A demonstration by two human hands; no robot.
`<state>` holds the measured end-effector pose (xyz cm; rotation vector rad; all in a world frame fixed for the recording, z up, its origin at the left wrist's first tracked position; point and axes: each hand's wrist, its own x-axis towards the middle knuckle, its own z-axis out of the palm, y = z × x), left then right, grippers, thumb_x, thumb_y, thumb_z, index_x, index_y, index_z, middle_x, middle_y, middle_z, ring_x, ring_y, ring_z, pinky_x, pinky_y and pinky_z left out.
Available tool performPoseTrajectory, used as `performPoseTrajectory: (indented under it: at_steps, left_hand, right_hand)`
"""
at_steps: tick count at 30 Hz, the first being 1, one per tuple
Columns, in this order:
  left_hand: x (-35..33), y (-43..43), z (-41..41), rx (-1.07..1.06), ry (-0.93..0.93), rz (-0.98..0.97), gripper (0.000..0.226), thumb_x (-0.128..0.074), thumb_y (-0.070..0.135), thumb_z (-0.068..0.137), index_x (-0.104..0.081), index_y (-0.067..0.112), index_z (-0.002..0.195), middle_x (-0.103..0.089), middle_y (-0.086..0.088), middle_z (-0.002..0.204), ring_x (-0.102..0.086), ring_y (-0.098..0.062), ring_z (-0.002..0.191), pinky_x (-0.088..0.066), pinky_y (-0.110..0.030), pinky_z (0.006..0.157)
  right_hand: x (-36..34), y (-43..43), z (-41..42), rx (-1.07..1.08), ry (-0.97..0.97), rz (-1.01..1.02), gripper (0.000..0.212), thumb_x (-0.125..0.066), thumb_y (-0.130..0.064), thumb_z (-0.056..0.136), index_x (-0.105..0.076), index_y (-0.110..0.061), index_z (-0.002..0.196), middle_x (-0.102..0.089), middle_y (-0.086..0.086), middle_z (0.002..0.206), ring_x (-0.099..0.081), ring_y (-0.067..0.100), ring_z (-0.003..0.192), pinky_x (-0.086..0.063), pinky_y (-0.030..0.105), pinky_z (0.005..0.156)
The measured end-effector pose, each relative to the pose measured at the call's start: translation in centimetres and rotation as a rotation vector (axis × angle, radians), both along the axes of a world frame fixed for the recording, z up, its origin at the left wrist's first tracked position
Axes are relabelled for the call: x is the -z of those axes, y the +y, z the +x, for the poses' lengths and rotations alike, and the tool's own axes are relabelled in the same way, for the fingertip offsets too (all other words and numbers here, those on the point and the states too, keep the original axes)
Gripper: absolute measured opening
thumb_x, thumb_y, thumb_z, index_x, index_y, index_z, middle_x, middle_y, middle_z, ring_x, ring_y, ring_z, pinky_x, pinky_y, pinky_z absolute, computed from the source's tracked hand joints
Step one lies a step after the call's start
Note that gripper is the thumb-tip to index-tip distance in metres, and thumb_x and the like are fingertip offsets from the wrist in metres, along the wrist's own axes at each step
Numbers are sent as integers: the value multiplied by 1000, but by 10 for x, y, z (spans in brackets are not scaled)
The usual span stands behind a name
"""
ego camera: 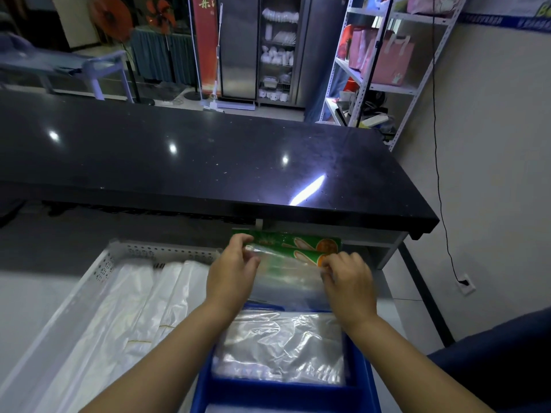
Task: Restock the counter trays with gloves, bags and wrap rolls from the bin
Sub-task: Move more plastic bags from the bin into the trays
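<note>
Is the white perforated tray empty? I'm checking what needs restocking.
No, the white perforated tray already holds white plastic bags lying along its length.

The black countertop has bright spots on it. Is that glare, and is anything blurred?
Head view: yes, glare; ceiling lights mirror off the glossy countertop as dots and one streak. The clear packet between both hands looks motion-smeared, and the wide lens bows straight edges.

Both hands on a clear pack

Left hand (231, 271) and right hand (348, 277) pinch the clear pack (287, 278) over the blue tray (286, 396), white tray (98, 272) beside it.
</note>
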<state>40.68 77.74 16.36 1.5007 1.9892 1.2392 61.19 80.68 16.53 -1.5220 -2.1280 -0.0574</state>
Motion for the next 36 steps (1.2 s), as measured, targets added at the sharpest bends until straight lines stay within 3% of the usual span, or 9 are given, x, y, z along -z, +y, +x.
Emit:
performPoseTrajectory:
  at_steps: [3, 6, 9, 12, 18, 23, 28, 33, 36]
  left_hand:
    - [-1, 3, -9, -79, -4, -67, 45, -69, 15, 80, -48, 14, 121, -61, 1, 94, -60, -26, 92, -45, -33, 74]
    - [4, -3, -11, -81, 437, 123, 57, -76, 9, 70, -52, 6, 122, -58, -13, 109, -49, -27, 101, -40, -37, 88]
    - [9, -9, -8, 190, 819, 410, 40, -76, 5, 64, -68, 14, 102, -67, -9, 102, -50, -23, 101, -35, -33, 86]
    - [12, -5, -7, 398, 1002, 301, 35, -82, 13, 61, -73, 25, 93, -70, -1, 112, -61, -23, 112, -45, -36, 96]
    - [8, 2, -4, 525, 948, 108, 48, -86, 16, 54, -72, 28, 98, -70, 1, 112, -67, -17, 100, -54, -34, 85]
    - [8, 5, -5, 500, 932, 78, 41, -86, 19, 49, -74, 24, 88, -72, -2, 105, -68, -19, 97, -54, -30, 78]
    - [16, 7, -12, 456, 1023, 9, 41, -81, 43, 46, -72, 29, 83, -69, 7, 94, -65, -17, 90, -48, -26, 76]
    - [22, 7, -14, 477, 1027, -51, 42, -81, 44, 44, -69, 25, 79, -65, 8, 72, -62, -17, 71, -48, -26, 62]
    - [25, 9, -11, 482, 967, -151, 22, -69, 32, 66, -66, 21, 85, -65, 2, 82, -56, -22, 83, -38, -30, 71]
  right_hand:
    - [-3, 10, -12, -4, -15, -27, 18, -71, 2, 66, -66, -6, 81, -65, 9, 75, -54, 30, 69, -43, 36, 60]
    - [1, 14, -20, 10, -55, -81, 24, -65, 3, 68, -66, -7, 90, -67, 10, 84, -57, 31, 77, -42, 37, 67]
    - [5, 15, -23, 11, -76, -108, 25, -61, 2, 72, -66, -8, 94, -67, 9, 87, -57, 31, 81, -41, 36, 71]
    - [4, 13, -25, -25, -68, -64, 29, -64, 1, 69, -67, -10, 96, -67, 9, 86, -58, 33, 80, -43, 38, 70]
    - [14, 3, -25, -197, -105, 172, 44, -77, -5, 61, -69, -14, 103, -68, 5, 103, -64, 27, 89, -47, 37, 77]
    - [24, 4, -21, -302, -168, -22, 47, -86, -18, 58, -69, -19, 101, -68, 1, 113, -65, 22, 99, -52, 35, 78]
    - [28, 10, -21, -325, -226, -201, 49, -68, -41, 77, -56, -27, 122, -45, -9, 143, -34, 14, 136, -35, 38, 96]
    - [28, 10, -22, -288, -313, -328, 64, -60, -62, 75, -46, -32, 129, -52, -8, 135, -43, 16, 123, -27, 35, 98]
    - [27, 10, -25, -264, -323, -378, 52, -61, -60, 75, -54, -32, 119, -54, -6, 131, -45, 18, 119, -29, 38, 96]
